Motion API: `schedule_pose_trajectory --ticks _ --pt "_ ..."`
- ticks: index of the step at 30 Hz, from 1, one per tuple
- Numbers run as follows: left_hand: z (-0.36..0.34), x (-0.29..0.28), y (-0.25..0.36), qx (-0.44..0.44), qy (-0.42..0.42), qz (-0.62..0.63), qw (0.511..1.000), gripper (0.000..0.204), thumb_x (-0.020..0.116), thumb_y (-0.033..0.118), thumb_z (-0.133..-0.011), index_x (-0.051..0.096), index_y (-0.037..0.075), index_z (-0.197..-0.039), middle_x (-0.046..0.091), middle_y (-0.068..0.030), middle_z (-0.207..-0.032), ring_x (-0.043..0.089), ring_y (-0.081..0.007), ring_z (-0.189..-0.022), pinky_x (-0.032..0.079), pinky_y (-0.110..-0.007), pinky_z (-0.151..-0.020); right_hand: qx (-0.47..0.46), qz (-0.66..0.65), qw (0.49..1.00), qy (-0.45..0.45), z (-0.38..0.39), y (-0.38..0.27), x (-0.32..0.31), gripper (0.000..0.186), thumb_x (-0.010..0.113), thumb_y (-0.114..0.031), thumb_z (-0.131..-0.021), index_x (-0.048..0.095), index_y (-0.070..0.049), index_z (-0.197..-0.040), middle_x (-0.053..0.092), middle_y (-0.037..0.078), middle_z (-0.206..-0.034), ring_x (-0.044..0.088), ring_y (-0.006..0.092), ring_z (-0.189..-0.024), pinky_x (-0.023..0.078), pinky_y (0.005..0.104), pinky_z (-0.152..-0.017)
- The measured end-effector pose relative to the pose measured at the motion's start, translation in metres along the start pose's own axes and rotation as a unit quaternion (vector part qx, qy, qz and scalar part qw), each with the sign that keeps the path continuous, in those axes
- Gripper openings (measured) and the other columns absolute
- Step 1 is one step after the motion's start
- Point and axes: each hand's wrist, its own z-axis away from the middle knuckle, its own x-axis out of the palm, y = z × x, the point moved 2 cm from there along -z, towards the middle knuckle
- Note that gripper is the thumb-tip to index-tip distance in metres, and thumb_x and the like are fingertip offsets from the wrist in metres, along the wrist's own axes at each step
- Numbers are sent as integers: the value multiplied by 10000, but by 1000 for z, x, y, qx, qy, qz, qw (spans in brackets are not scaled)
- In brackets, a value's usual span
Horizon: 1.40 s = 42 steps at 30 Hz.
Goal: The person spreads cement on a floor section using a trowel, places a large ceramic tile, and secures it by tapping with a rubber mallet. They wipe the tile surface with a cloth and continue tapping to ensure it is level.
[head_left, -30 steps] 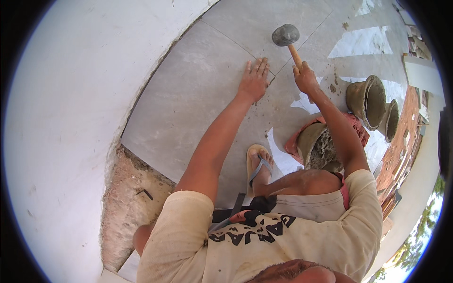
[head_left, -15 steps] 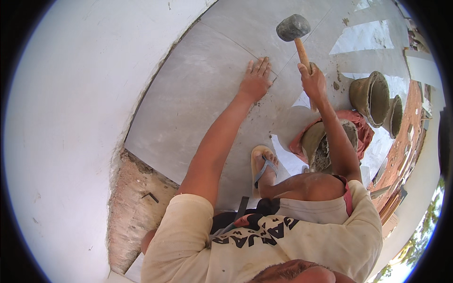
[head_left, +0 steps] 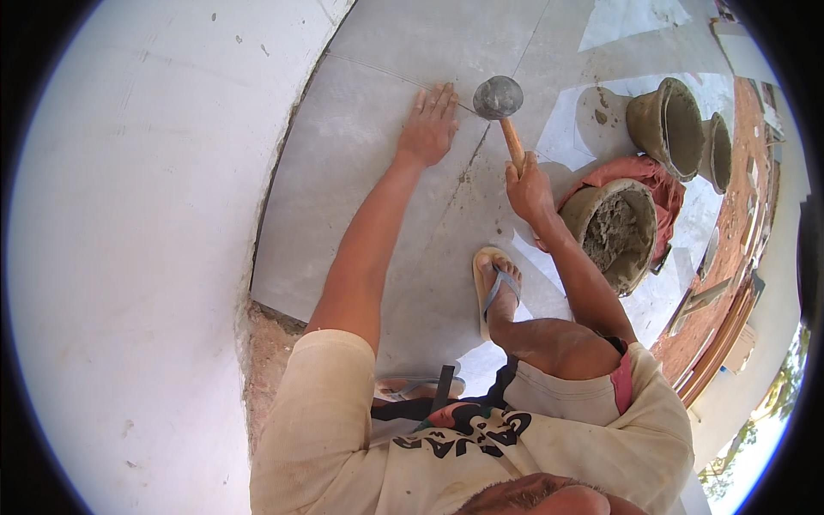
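My right hand [head_left: 532,196] gripped the mallet [head_left: 510,133]; my left hand [head_left: 427,130] lay flat.
From the mallet's black head [head_left: 498,96], my right hand was on the side nearer me, its fingers wrapped closed round the wooden handle [head_left: 514,149]; to the head's left, near but apart, my left hand was palm down on the grey tile [head_left: 335,172], fingers slightly spread, grasping nothing; to the head's right and closer to me stood the mortar bucket [head_left: 585,209]; whether the head touched down, I could not tell.

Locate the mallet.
The mallet is in the head view's upper half, right of centre, gripped by the right hand, with the left hand to its left.
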Motion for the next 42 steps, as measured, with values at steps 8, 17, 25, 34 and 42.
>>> schedule_pose_trajectory --ticks 8,17,25,34,42 --pt "1 3 -2 14 -6 -25 1000 544 408 320 -1013 401 10 -1460 321 -152 -1570 259 -291 -1472 185 -484 -1211 21 -22 998 52 17 -14 -7 374 528 -306 -982 454 21 -1146 630 335 -863 612 526 -867 467 581 -763" --pt "2 1 -8 6 -17 -31 999 544 408 316 -1012 400 6 -1459 320 -151 -1570 242 -286 -1480 187 -485 -1212 -13 -93 987 132 13 -38 -31 376 528 -341 -987 460 17 -1081 637 319 -828 620 524 -817 464 573 -702" --pt "1 6 -5 5 -9 -20 1000 524 423 300 -1019 407 11 -1455 340 -162 -1557 265 -300 -1470 193 -486 -1209 17 -48 998 48 -10 -46 -40 396 527 -350 -990 466 22 -1112 638 326 -831 623 525 -829 468 569 -719" --pt "-3 3 -11 8 4 -14 1000 510 428 299 -1021 428 9 -1440 356 -165 -1547 268 -302 -1469 205 -478 -1206 12 17 999 28 -14 -17 -23 364 529 -339 -981 472 7 -1078 646 305 -828 623 519 -833 482 584 -738" --pt "-2 3 -5 3 9 -2 1000 499 427 293 -1020 443 13 -1433 372 -163 -1538 296 -298 -1455 211 -476 -1205 21 53 998 33 -6 -7 -7 373 528 -346 -985 464 5 -1094 644 311 -819 623 522 -811 483 580 -713"
